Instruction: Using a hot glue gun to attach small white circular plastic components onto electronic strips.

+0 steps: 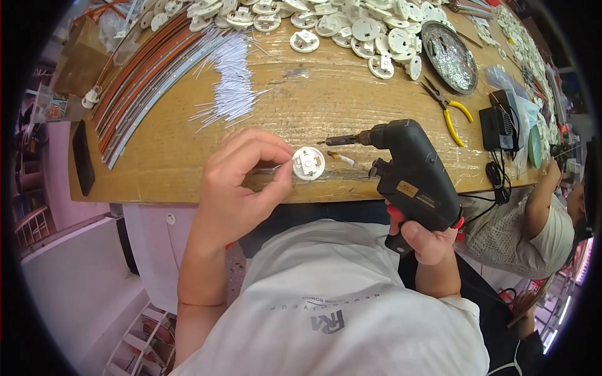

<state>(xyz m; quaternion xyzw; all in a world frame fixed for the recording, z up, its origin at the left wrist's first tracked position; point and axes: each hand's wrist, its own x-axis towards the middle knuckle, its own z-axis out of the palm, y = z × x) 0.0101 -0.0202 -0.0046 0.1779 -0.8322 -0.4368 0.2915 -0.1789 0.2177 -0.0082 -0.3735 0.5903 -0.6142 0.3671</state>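
My left hand [248, 172] pinches the left edge of a small round white plastic base [308, 164] between thumb and fingertips, near the table's front edge. Metal parts are set in the face of this base. In my right hand [426, 241] is a black pistol-shaped electric screwdriver [411, 172] with red parts at its grip. Its long bit points left and hangs above and to the right of the base, apart from it. A short white stick with a brown end [342, 159] lies below the bit.
Similar white bases [367, 30] are heaped at the back. Thin white wires [231, 81] and long strips [141, 84] lie left. A round tray [449, 57] of small shiny pieces, yellow-handled pliers [448, 109] and a black box [500, 122] with cable lie right. Another person [530, 229] sits at right.
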